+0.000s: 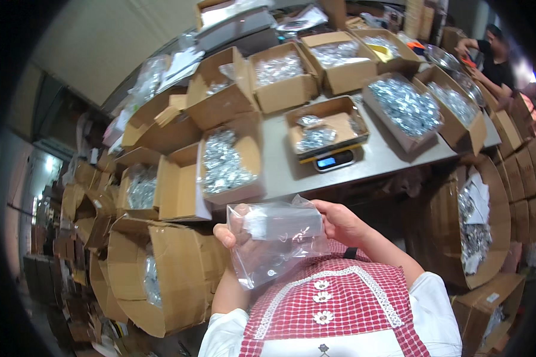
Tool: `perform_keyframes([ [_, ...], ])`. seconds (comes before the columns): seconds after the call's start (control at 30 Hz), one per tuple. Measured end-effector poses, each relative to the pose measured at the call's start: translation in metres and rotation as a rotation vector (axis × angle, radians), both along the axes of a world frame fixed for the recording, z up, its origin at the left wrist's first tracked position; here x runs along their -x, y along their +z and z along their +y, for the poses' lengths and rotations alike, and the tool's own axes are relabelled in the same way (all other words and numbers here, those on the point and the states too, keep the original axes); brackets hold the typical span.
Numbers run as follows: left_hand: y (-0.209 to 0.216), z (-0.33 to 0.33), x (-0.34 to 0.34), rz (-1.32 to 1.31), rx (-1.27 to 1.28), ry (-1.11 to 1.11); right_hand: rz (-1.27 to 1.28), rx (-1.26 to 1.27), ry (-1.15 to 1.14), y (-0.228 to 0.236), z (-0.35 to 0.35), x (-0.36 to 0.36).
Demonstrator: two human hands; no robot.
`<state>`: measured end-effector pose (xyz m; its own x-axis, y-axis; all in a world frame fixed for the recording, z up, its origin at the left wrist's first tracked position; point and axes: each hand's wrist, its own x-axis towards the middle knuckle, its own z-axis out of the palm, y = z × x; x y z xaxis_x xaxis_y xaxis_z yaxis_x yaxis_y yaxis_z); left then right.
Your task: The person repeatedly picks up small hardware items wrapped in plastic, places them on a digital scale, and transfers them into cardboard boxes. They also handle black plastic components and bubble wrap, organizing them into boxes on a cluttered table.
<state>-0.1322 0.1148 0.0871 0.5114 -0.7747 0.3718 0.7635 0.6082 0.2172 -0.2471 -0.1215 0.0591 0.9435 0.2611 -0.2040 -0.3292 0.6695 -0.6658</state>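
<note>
A clear plastic bag (274, 256) is stretched between my two hands in front of my chest. My left hand (225, 234) grips its left side, the thumb outside and the fingers seen through the film. At the upper right corner, my right hand (342, 222) pinches the edge. A whitish patch shows at the bag's upper left; I cannot make out what it is. Beyond the bag, on the table, a digital scale (335, 160) with a lit display carries a shallow cardboard box (333, 146). In that box lie small bags of shiny metal parts (315, 138).
Open cartons of shiny metal parts (404, 106) line the grey table (283, 172). A carton (232, 166) stands at its left edge. Large cartons (184, 279) flank me on the left, another (441, 220) on the right. A person (495, 65) sits at the far right.
</note>
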Motion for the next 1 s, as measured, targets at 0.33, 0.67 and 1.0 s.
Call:
perform_keyframes([
  [0.33,-0.020,-0.067,0.011,0.256,-0.840,0.190,-0.388,0.427,-0.566,0.027,-0.056,0.052],
  [0.67,-0.017,-0.121,-0.059,-0.139,-0.910,0.296,-0.565,0.952,-0.828,0.004,-0.116,-0.044],
  [1.0,-0.058,-0.095,-0.131,-0.594,-1.328,0.470,-0.234,1.291,-1.067,-0.071,-0.183,-0.098],
])
